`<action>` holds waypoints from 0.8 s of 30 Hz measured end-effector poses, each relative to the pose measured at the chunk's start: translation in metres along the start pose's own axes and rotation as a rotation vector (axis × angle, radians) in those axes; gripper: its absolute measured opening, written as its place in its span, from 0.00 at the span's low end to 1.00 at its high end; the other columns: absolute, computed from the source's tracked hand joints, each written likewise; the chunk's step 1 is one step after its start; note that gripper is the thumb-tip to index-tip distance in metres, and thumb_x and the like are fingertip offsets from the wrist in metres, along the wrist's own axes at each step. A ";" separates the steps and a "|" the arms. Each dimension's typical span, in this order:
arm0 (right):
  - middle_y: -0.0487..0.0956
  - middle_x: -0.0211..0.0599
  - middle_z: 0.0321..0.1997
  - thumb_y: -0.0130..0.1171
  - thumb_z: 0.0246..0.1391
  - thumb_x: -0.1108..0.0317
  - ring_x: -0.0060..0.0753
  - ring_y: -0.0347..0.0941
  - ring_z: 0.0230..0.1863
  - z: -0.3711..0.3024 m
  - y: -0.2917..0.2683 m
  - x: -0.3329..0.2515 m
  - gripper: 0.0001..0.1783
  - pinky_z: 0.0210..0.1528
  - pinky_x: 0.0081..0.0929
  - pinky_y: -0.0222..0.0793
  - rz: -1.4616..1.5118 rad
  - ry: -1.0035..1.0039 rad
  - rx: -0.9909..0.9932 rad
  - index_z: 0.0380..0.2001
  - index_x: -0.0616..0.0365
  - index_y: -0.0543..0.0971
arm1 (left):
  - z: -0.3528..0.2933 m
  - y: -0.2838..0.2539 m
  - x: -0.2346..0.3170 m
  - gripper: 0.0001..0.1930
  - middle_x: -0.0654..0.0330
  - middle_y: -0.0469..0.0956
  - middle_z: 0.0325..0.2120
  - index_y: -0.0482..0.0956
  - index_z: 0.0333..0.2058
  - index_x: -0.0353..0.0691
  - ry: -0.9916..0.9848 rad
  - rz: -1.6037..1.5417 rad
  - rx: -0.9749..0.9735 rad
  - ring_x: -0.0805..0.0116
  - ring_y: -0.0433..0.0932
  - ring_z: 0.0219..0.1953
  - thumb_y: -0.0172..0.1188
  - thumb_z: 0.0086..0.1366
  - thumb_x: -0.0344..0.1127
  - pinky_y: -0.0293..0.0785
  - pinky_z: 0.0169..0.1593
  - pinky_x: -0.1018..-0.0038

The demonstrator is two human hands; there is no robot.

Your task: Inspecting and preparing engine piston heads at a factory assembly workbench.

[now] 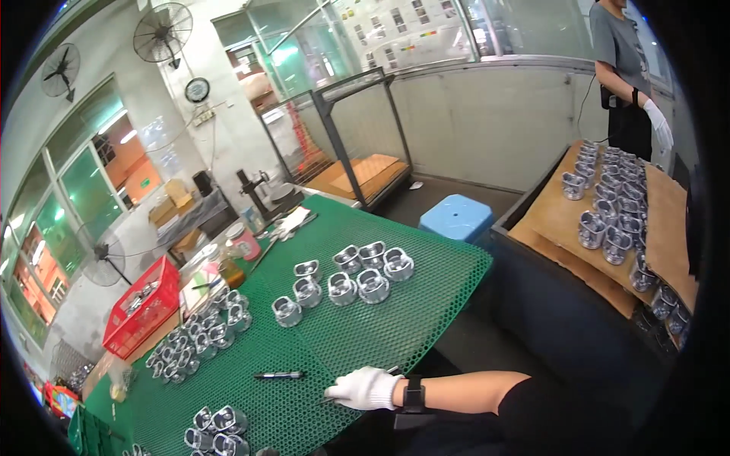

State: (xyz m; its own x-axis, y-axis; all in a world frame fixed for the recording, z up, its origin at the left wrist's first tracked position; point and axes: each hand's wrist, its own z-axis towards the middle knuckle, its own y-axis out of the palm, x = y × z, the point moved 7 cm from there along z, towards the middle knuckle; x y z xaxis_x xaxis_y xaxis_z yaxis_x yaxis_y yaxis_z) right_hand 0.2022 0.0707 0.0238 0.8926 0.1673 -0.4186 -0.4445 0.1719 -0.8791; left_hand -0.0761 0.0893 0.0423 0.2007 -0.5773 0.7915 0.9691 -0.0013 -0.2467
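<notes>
My right hand (363, 389), in a white knitted glove with a dark band at the wrist, is low over the near edge of the green mesh mat (365, 342). Its fingers are curled closed; a thin piece shows at the fingertips and another behind the hand, too small to name. Left of it a black and silver pen (279, 375) lies on the mat. Beyond stands a group of silver metal pistons (342, 288), upright in loose rows. More pistons (204, 334) cluster at the left, and others (220, 427) near the lower edge. My left hand does not show.
A red crate (141, 308), bottles (231, 272) and white gloves (292, 222) are along the table's far left side. A blue stool (456, 217) stands past the table. At right, pistons (608, 197) stand on cardboard in a dark bin, beside a person (625, 83) wearing a glove.
</notes>
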 end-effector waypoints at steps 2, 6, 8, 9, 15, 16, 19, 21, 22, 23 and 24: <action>0.78 0.44 0.34 0.51 0.60 0.58 0.51 0.78 0.35 0.002 -0.019 0.004 0.12 0.37 0.44 0.75 0.036 0.006 0.042 0.44 0.47 0.77 | 0.001 0.017 0.005 0.18 0.53 0.76 0.48 0.71 0.54 0.33 -0.210 -0.170 -0.100 0.63 0.73 0.49 0.52 0.70 0.35 0.70 0.55 0.68; 0.78 0.44 0.36 0.50 0.61 0.58 0.51 0.78 0.37 0.001 -0.094 0.059 0.12 0.38 0.44 0.74 -0.120 0.204 0.238 0.43 0.47 0.78 | 0.021 0.024 0.010 0.14 0.53 0.77 0.45 0.74 0.50 0.34 -0.167 -0.267 -0.104 0.63 0.76 0.43 0.48 0.70 0.33 0.73 0.50 0.68; 0.78 0.44 0.37 0.49 0.61 0.59 0.50 0.78 0.38 0.002 -0.129 0.097 0.12 0.39 0.44 0.74 -0.202 0.345 0.261 0.42 0.47 0.78 | 0.031 0.021 0.000 0.14 0.54 0.77 0.43 0.75 0.49 0.34 -0.133 -0.272 -0.064 0.63 0.75 0.43 0.48 0.70 0.35 0.72 0.49 0.69; 0.78 0.45 0.37 0.49 0.60 0.60 0.50 0.78 0.39 0.001 -0.138 0.117 0.12 0.39 0.43 0.74 -0.251 0.407 0.251 0.42 0.47 0.79 | 0.035 0.019 -0.006 0.15 0.54 0.77 0.43 0.75 0.49 0.34 -0.133 -0.309 -0.051 0.63 0.74 0.43 0.49 0.70 0.35 0.72 0.49 0.69; 0.81 0.50 0.43 0.47 0.59 0.61 0.48 0.79 0.44 0.022 -0.145 0.188 0.15 0.45 0.43 0.76 -0.568 0.544 0.131 0.41 0.49 0.82 | 0.038 0.017 -0.060 0.15 0.54 0.77 0.43 0.74 0.49 0.34 -0.238 -0.395 0.040 0.64 0.74 0.42 0.49 0.70 0.36 0.72 0.47 0.70; 0.80 0.50 0.47 0.46 0.59 0.60 0.49 0.78 0.46 0.033 -0.141 0.193 0.17 0.48 0.43 0.75 -0.479 0.644 0.035 0.40 0.52 0.82 | 0.038 0.014 -0.059 0.16 0.54 0.77 0.42 0.74 0.50 0.34 -0.359 -0.291 0.043 0.65 0.75 0.41 0.49 0.69 0.36 0.74 0.44 0.70; 0.80 0.47 0.47 0.49 0.58 0.54 0.48 0.77 0.47 0.037 -0.153 0.185 0.19 0.50 0.44 0.72 -0.433 0.591 -0.019 0.47 0.46 0.80 | 0.036 0.021 -0.073 0.16 0.53 0.76 0.44 0.74 0.51 0.35 -0.484 -0.262 -0.131 0.65 0.75 0.42 0.48 0.70 0.36 0.74 0.45 0.71; 0.78 0.50 0.52 0.51 0.55 0.54 0.50 0.75 0.51 0.050 -0.149 0.194 0.23 0.52 0.42 0.72 -0.390 0.531 -0.082 0.51 0.52 0.79 | 0.025 0.021 -0.105 0.12 0.55 0.84 0.33 0.85 0.39 0.36 -0.684 -0.288 0.010 0.63 0.82 0.36 0.57 0.58 0.30 0.77 0.44 0.72; 0.76 0.51 0.55 0.55 0.52 0.56 0.50 0.74 0.52 0.048 -0.154 0.178 0.27 0.55 0.41 0.70 -0.281 0.535 -0.056 0.55 0.52 0.77 | 0.031 0.029 -0.090 0.13 0.55 0.84 0.36 0.83 0.43 0.36 -0.500 -0.166 -0.089 0.65 0.82 0.38 0.56 0.61 0.30 0.76 0.46 0.74; 0.75 0.52 0.56 0.57 0.49 0.59 0.52 0.74 0.52 0.043 -0.155 0.194 0.29 0.57 0.40 0.69 -0.200 0.442 -0.034 0.57 0.52 0.75 | 0.033 0.039 -0.082 0.14 0.52 0.82 0.40 0.79 0.45 0.31 -0.397 -0.087 -0.182 0.64 0.82 0.38 0.52 0.62 0.25 0.76 0.45 0.74; 0.75 0.51 0.57 0.57 0.49 0.60 0.50 0.74 0.54 0.031 -0.168 0.214 0.28 0.58 0.36 0.68 -0.299 0.346 0.007 0.55 0.57 0.76 | 0.038 0.050 -0.075 0.16 0.54 0.81 0.41 0.76 0.50 0.31 -0.415 -0.225 -0.205 0.68 0.81 0.40 0.50 0.65 0.24 0.74 0.46 0.76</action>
State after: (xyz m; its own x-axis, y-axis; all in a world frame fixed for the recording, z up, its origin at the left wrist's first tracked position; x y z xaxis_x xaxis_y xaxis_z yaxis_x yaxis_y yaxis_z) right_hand 0.4660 0.1073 0.0890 0.9537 -0.2247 -0.1997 -0.1633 0.1703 -0.9718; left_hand -0.0369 0.1641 -0.0083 0.0709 -0.1714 0.9826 0.9553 -0.2719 -0.1163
